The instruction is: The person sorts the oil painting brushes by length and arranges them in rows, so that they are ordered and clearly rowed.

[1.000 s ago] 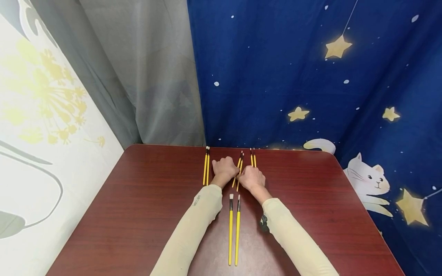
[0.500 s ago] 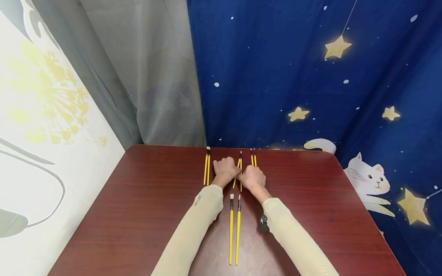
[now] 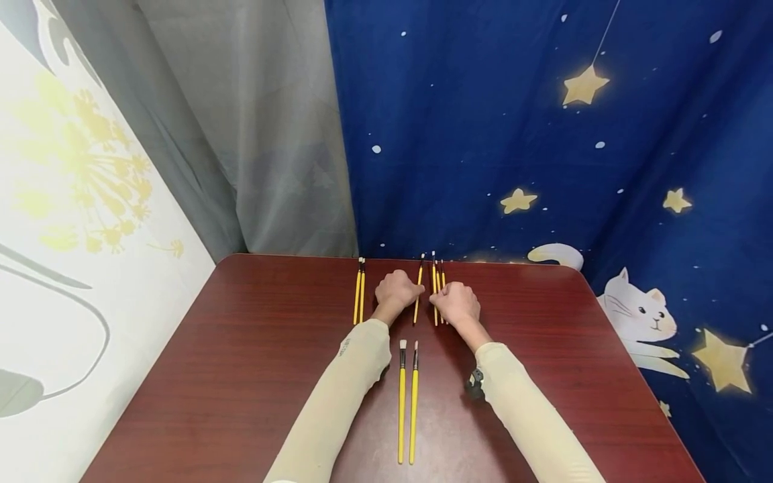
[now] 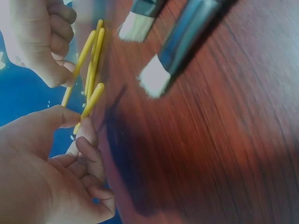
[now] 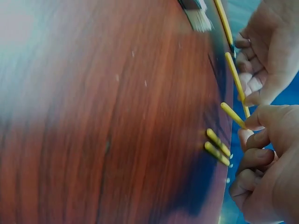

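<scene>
Between finger and thumb my left hand (image 3: pixel 397 288) pinches a slim yellow paintbrush (image 3: pixel 419 288), bristles toward the table's far edge. My right hand (image 3: pixel 459 302) pinches a second yellow paintbrush (image 3: pixel 434 282), nearly parallel to the first. A gap separates the two hands. Just right of the second brush lies a pair of thin paintbrushes (image 3: pixel 443 274), partly hidden by my right hand. In the right wrist view, that pair's handle ends (image 5: pixel 217 150) lie close beside the held handle (image 5: pixel 232 114).
Left of my left hand lies another pair of paintbrushes (image 3: pixel 359 295). Nearer me, between the forearms, are a wide flat brush (image 3: pixel 402 402) and a narrower one (image 3: pixel 414 402). All lie on a red-brown table (image 3: pixel 266 376). Curtains (image 3: pixel 459 134) hang behind its far edge.
My right hand has moved right, taking one brush away from the other, up beside the right-hand pair. The two middle brushes, earlier crossed or close together, now stand apart. My left hand has barely moved.
</scene>
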`<state>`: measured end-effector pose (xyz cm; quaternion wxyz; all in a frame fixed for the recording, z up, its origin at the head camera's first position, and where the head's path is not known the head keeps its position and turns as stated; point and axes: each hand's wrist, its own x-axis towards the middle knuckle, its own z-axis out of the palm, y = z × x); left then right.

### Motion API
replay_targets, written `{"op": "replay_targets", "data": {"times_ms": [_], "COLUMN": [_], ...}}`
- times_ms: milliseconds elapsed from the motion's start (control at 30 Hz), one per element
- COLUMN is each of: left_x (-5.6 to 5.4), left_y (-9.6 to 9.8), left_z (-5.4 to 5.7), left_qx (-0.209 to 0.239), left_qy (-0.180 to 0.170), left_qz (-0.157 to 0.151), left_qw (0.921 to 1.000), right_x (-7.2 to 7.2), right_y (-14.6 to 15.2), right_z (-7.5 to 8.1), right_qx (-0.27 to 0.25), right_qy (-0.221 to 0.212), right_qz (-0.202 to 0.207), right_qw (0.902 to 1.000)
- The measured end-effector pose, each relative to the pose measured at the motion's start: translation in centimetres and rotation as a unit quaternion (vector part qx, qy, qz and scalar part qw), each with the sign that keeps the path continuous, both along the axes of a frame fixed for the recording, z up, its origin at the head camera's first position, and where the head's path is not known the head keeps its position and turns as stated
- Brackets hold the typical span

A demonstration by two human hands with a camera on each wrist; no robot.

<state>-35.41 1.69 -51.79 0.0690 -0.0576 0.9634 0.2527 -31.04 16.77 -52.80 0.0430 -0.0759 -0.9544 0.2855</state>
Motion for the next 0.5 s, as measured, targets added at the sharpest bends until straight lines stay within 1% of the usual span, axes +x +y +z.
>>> {"op": "replay_targets", "data": {"times_ms": [100, 200, 400, 500], "left_x": [0.0, 0.0, 0.3, 0.5], "left_y": [0.3, 0.7, 2.0, 2.8], "left_z": [-0.1, -0.1, -0.4, -0.6], "left_qx": [0.021, 0.031, 0.03, 0.029], "left_qy": [-0.004, -0.004, -0.014, -0.012], "left_qz": [0.005, 0.01, 0.011, 0.01], "left_qw": [0.9997, 0.9995, 0.9994, 0.9995], "right_x": [-0.1, -0.2, -0.4, -0.4], "right_y": [0.7, 1.4, 2.5, 3.0], "right_z": [0.1, 0.2, 0.4, 0.2], "right_qx": [-0.009, -0.014, -0.01, -0.003], "right_qy": [-0.003, -0.012, -0.036, -0.05], "right_qz": [-0.006, -0.012, -0.03, -0.042], "right_qw": [0.9999, 0.9998, 0.9989, 0.9979]}}
